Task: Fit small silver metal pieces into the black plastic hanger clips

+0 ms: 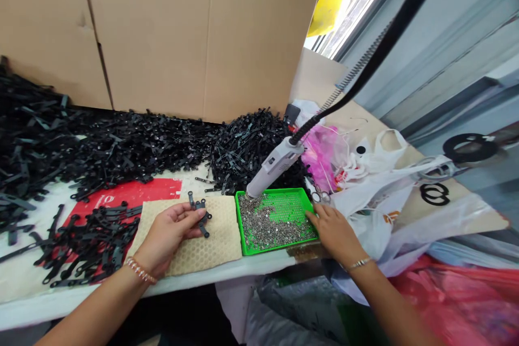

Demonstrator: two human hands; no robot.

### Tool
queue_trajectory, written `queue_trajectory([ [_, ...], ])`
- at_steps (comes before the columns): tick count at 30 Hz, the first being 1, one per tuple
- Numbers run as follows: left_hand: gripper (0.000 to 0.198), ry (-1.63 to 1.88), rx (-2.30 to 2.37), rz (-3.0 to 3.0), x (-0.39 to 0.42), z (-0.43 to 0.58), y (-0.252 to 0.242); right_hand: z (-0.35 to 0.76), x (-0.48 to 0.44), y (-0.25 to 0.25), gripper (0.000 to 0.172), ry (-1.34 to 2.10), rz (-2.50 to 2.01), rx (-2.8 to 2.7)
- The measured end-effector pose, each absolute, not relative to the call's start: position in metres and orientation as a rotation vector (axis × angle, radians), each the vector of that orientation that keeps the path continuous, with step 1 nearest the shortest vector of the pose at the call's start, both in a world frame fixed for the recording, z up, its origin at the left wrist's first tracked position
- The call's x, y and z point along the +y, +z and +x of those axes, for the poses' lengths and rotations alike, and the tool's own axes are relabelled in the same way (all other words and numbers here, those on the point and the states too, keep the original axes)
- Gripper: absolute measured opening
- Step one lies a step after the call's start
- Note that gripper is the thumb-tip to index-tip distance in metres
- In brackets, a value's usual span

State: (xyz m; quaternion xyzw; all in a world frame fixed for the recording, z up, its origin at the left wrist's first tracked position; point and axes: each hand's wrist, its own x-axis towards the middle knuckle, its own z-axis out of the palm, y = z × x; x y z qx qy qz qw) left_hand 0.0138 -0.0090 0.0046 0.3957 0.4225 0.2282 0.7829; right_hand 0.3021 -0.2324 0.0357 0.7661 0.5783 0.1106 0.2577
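Observation:
My left hand (pixel 174 227) is closed over the honeycomb-textured tan mat (pixel 206 259), pinching a few small black link-like strips (pixel 200 216) with round ends. A shallow green tray (pixel 279 193) stands just right of the mat, with many small metal screws or rivets (pixel 271 230) spread over its perforated floor. At the tray's right rim is my right hand (pixel 330 227), its thumb and fingers around the edge. An electric screwdriver (pixel 273 167) leans with its tip down at the tray's back left corner; its tip is hidden among the metal pieces.
Heaps of black strips (pixel 141 143) line the back, before a tall cardboard sheet (pixel 243 38). A smaller pile (pixel 105 238) lies left of the mat, partly on a red sheet (pixel 154 189). Scissors (pixel 320 194) and plastic bags (pixel 377 200) lie on the right. The screwdriver's black cable (pixel 365 73) arches overhead.

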Motion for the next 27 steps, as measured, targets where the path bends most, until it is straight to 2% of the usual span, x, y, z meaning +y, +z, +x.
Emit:
queue_trajectory([
  [3,0.016,0.494,0.903,0.860,-0.008,0.014,0.002,0.290,-0.249,0.042,0.032,0.239,2.084,1.560],
  [8,0.016,0.489,0.905,0.871,-0.008,0.013,0.003,0.297,-0.230,0.043,0.043,0.304,2.102,1.600],
  [13,0.016,0.497,0.905,0.859,-0.009,0.012,0.005,0.312,-0.209,0.033,0.041,0.239,2.047,1.714],
  [21,0.021,0.506,0.896,0.869,-0.009,0.013,0.001,0.287,-0.265,0.026,0.040,0.337,2.096,1.764],
  [27,0.021,0.481,0.898,0.908,-0.007,0.013,0.001,0.273,-0.251,0.041,0.040,0.170,2.226,1.470],
])
